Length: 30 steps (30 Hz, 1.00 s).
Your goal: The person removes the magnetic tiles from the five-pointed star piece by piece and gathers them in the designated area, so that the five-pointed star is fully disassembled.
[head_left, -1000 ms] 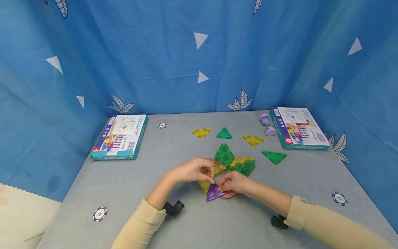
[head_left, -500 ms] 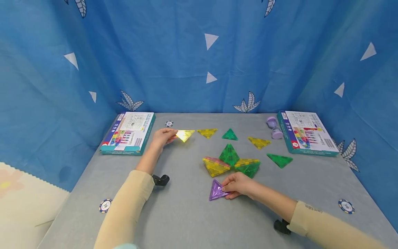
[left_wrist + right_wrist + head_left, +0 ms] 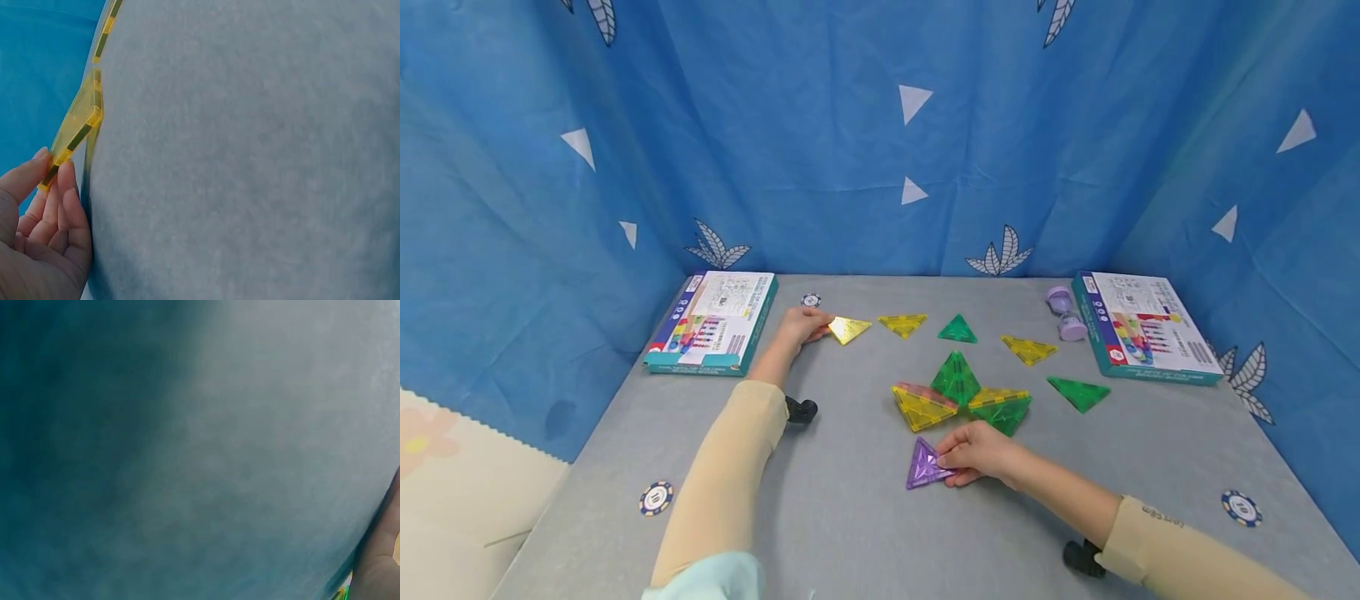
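Note:
At the back left of the table, my left hand (image 3: 805, 325) pinches one corner of a yellow triangular magnetic tile (image 3: 850, 330). The left wrist view shows that yellow tile (image 3: 78, 119) tilted between thumb and fingers. My right hand (image 3: 977, 454) holds a purple triangular tile (image 3: 927, 465) by its right side, near the front middle. Just beyond it stands a cluster of joined tiles: a green peak (image 3: 956, 380), a yellow piece (image 3: 923, 408) with a reddish one behind on the left, and a yellow and green piece (image 3: 1002, 407) on the right. In the right wrist view only part of the hand shows.
Behind the cluster lie a yellow tile (image 3: 903, 324), a small green tile (image 3: 958, 329), another yellow tile (image 3: 1028, 349) and a longer green tile (image 3: 1078, 392). Flat boxes (image 3: 711, 323) (image 3: 1150, 327) sit at both back corners, a purple hourglass (image 3: 1066, 313) beside the right one. Poker chips (image 3: 657, 498) lie around.
My left hand has left the cluster, moving back and left with a yellow tile, which has lowered toward the table. My right hand keeps the purple tile, now apart from the cluster.

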Each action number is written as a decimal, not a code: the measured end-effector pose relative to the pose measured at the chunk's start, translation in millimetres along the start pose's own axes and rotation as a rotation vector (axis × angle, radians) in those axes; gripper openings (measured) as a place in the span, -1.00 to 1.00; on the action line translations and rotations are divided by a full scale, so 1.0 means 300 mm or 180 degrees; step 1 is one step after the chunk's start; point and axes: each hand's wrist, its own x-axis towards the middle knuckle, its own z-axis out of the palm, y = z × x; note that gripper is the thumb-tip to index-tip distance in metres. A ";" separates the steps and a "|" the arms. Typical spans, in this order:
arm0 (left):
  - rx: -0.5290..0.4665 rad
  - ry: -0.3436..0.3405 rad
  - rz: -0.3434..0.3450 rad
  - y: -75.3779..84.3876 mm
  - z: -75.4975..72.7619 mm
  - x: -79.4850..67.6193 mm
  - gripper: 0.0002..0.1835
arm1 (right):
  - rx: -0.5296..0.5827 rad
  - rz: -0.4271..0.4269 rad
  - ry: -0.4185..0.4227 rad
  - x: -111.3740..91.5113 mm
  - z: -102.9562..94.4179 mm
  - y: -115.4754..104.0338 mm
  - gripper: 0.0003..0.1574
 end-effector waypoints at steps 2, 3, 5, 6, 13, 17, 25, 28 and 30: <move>0.0088 0.0008 0.0051 0.001 -0.003 -0.003 -0.66 | 0.0001 -0.0021 -0.0004 -0.004 0.001 -0.004 -0.78; 0.0127 0.0011 0.0080 0.000 -0.004 -0.005 -0.66 | -0.0002 -0.0037 -0.0008 -0.006 0.001 -0.006 -0.78; 0.0209 0.0002 0.0139 0.000 -0.005 -0.011 -0.65 | -0.0016 -0.0069 -0.0008 -0.008 0.001 -0.007 -0.77; 0.0250 0.0003 0.0170 0.001 -0.006 -0.016 -0.65 | -0.0027 -0.0082 -0.0008 -0.009 0.002 -0.007 -0.77; 0.0465 0.0033 0.0361 0.003 -0.017 -0.039 -0.54 | -0.0020 -0.0063 -0.0024 0.006 -0.003 -0.003 -0.79; 0.0785 0.0141 0.0764 0.000 -0.002 -0.089 -0.51 | 0.0030 -0.0005 -0.0027 0.013 -0.005 0.001 -0.81; 0.1880 -0.0576 0.2570 -0.002 0.212 -0.396 -0.57 | 0.0004 -0.0005 -0.0018 0.010 -0.006 0.002 -0.80; 0.2529 -0.0702 0.3049 -0.015 0.290 -0.474 -0.56 | 0.0000 -0.0005 0.0045 0.010 -0.003 -0.001 -0.79; 0.2940 -0.0658 0.3178 -0.033 0.324 -0.499 -0.55 | 0.0016 0.0010 0.0045 0.009 0.001 -0.002 -0.78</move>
